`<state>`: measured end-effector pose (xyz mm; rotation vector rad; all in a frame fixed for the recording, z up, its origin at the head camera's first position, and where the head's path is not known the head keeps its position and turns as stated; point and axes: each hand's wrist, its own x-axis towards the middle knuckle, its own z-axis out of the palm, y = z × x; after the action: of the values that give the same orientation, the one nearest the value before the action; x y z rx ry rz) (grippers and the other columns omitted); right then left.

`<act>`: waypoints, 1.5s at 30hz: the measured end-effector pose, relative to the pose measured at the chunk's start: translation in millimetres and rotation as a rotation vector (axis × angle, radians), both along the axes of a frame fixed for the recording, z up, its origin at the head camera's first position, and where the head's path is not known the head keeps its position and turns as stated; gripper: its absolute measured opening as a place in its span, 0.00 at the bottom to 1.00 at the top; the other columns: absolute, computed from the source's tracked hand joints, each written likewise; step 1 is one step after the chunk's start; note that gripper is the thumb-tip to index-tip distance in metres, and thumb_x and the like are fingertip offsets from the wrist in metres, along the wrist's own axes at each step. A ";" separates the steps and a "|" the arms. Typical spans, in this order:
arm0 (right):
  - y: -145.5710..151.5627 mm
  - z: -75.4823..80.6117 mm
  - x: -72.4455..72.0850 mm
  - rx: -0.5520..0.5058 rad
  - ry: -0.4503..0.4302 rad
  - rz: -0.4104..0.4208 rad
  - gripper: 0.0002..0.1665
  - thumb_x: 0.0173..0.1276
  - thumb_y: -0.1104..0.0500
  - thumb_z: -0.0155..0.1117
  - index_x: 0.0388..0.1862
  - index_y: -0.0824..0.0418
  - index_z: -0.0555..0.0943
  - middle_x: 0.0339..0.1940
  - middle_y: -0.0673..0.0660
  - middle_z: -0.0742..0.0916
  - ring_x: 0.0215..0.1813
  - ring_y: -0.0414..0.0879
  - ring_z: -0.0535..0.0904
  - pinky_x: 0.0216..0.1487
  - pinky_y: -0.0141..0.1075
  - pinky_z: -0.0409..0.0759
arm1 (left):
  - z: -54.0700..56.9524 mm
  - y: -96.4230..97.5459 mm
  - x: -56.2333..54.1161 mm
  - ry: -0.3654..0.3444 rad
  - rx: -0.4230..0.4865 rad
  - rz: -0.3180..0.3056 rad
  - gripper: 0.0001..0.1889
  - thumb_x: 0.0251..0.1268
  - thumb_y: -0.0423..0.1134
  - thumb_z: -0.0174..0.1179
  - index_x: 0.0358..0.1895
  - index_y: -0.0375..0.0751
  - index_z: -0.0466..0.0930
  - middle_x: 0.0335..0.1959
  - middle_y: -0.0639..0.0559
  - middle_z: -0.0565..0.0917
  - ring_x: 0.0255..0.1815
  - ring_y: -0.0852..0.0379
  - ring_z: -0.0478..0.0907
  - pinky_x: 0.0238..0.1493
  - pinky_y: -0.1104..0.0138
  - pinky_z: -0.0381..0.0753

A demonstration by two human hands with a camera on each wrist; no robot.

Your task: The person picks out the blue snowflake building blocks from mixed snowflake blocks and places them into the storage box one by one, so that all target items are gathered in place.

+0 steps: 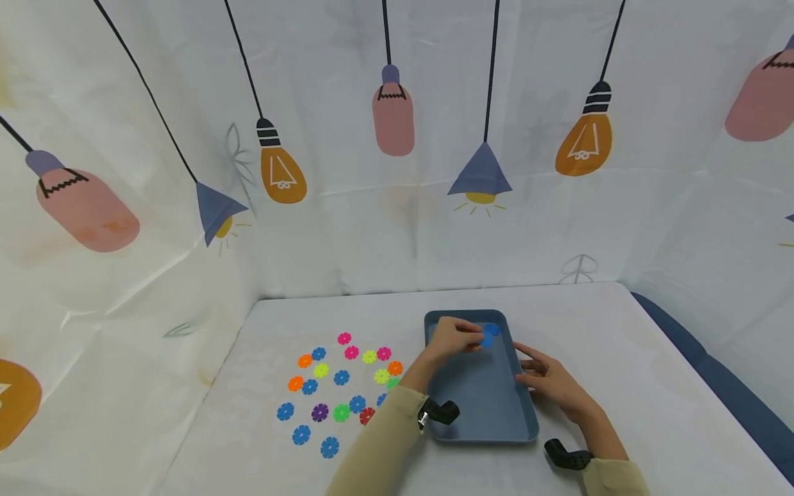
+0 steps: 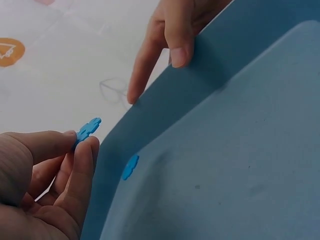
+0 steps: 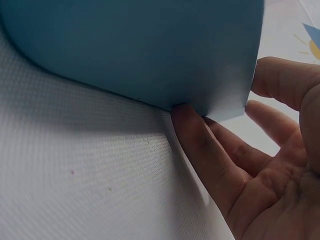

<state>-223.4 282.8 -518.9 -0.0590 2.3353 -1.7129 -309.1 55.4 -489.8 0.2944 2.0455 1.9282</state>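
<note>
My left hand (image 1: 455,337) is over the far part of a blue-grey tray (image 1: 480,406). Between thumb and finger it pinches a blue snowflake disc (image 2: 88,131), a flat notched piece. Another blue disc (image 2: 130,167) lies inside the tray near its far end. At the tray's right side is my right hand (image 1: 552,382), its thumb and fingers holding the rim and side wall. Seen in the right wrist view, one of its fingers (image 3: 207,152) touches the bottom of the tray's outer wall.
Left of the tray, several loose discs in blue, orange, pink, yellow, green, purple and red lie spread on the white table (image 1: 229,441); a purple disc (image 1: 319,412) is among them. A white curtain (image 1: 347,241) printed with lamps hangs behind. Something dark blue (image 1: 701,365) stands beyond the right edge.
</note>
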 end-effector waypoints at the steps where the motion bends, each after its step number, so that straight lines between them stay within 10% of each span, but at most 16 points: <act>1: 0.1 -1.0 -0.1 0.003 0.001 -0.001 0.43 0.67 0.59 0.66 0.77 0.57 0.59 0.64 0.74 0.72 0.59 0.61 0.75 0.47 0.46 0.81 | -1.4 2.0 -0.7 -0.002 -0.005 0.006 0.11 0.59 0.29 0.67 0.45 0.27 0.84 0.32 0.47 0.85 0.28 0.54 0.85 0.36 0.60 0.86; 45: -1.8 -1.7 0.5 0.005 0.015 -0.025 0.42 0.66 0.60 0.67 0.76 0.56 0.61 0.62 0.72 0.75 0.56 0.58 0.77 0.47 0.47 0.81 | -33.4 34.4 -13.8 -0.119 0.054 0.114 0.08 0.56 0.22 0.66 0.40 0.25 0.85 0.32 0.44 0.84 0.30 0.50 0.86 0.33 0.65 0.85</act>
<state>-222.9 280.9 -520.6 -0.0421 2.3608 -1.7247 -322.9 89.8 -523.1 0.0745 1.9753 2.0182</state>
